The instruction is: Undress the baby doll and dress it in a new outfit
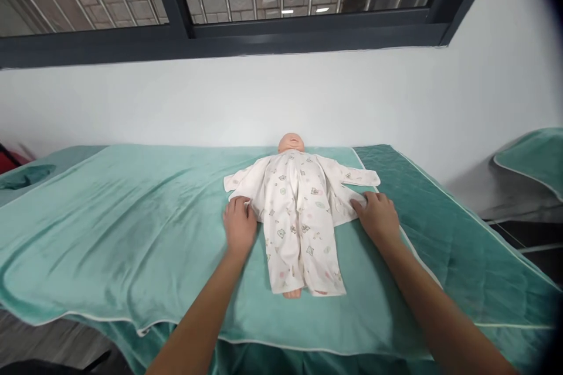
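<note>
A baby doll (291,142) lies in the middle of the bed with its head toward the wall. A white printed baby top (334,190) is spread over its upper body, sleeves out to the sides. White printed baby trousers (281,240) cover the legs, and a doll foot (292,293) shows below one leg end. My left hand (240,225) is closed at the left lower edge of the top. On the other side, my right hand (379,217) pinches the right lower corner between thumb and fingers. The doll's hands are hidden.
A light green blanket (132,217) with a pale border covers the bed, over a darker green quilted cover (440,234). Behind it rise a white wall (197,102) and a dark-framed window (264,41). Another green cover (534,155) shows at far right.
</note>
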Motion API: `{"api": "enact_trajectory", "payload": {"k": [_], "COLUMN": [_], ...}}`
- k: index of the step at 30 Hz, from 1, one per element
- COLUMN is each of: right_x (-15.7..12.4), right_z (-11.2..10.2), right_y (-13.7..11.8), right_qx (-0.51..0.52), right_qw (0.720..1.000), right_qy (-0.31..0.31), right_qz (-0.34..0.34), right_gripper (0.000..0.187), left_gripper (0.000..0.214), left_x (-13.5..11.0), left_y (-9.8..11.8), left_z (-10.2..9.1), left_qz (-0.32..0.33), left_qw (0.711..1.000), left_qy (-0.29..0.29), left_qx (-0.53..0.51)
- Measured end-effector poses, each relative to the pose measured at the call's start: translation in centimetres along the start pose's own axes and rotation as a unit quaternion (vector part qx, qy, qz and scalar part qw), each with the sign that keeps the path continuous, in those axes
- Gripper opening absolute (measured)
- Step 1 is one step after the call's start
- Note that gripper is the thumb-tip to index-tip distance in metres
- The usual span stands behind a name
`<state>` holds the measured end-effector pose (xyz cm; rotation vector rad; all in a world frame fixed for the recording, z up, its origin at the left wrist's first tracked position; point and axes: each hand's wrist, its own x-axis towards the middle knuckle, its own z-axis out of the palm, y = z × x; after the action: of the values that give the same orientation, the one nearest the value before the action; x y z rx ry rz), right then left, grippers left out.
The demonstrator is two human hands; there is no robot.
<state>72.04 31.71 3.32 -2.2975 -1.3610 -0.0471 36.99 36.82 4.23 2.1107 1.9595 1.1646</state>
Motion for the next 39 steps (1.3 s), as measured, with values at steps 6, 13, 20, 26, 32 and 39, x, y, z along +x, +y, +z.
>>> {"api": "enact_trajectory", "payload": {"k": [6,13,20,26,32,39], "right_x": [-0.6,-0.9,-4.9,-5.6,-5.6,2.2], "right_z": [-0.7,-1.1,-6.0,-6.3,-6.3,-6.1], "right_y": [-0.2,-0.7,-8.0,-9.7,-9.2,-14.1], "right_qx": [0.021,0.295,0.373,0.262,0.293,0.263], "right_qw": [0.994,0.949,0.906,0.915,0.909,0.954], "right_qy": [-0.068,0.03,0.022,-0.087,0.008,0.013], "right_qz": [0.082,0.102,-0.199,-0.296,-0.295,-0.147], "right_gripper": [0.046,0.038,0.028,0.026,0.026,0.048], "left_gripper": [0.031,0.03,0.03,0.029,0.031,0.032], "left_x": [0.0,-0.3,-0.4,-0.4,-0.4,-0.4], "left_y": [-0.2,0.1,0.2,0.0,0.0,-0.3], "left_z": [0.2,0.4,0.4,0.4,0.5,0.6], "left_qz": [-0.054,-0.079,-0.08,-0.074,-0.08,-0.07], "left_qw": [0.998,0.996,0.997,0.997,0.997,0.997], "left_qy": [0.015,0.015,0.01,0.001,0.013,0.012], "left_qx": [0.001,0.025,0.022,0.018,0.019,0.001]}}
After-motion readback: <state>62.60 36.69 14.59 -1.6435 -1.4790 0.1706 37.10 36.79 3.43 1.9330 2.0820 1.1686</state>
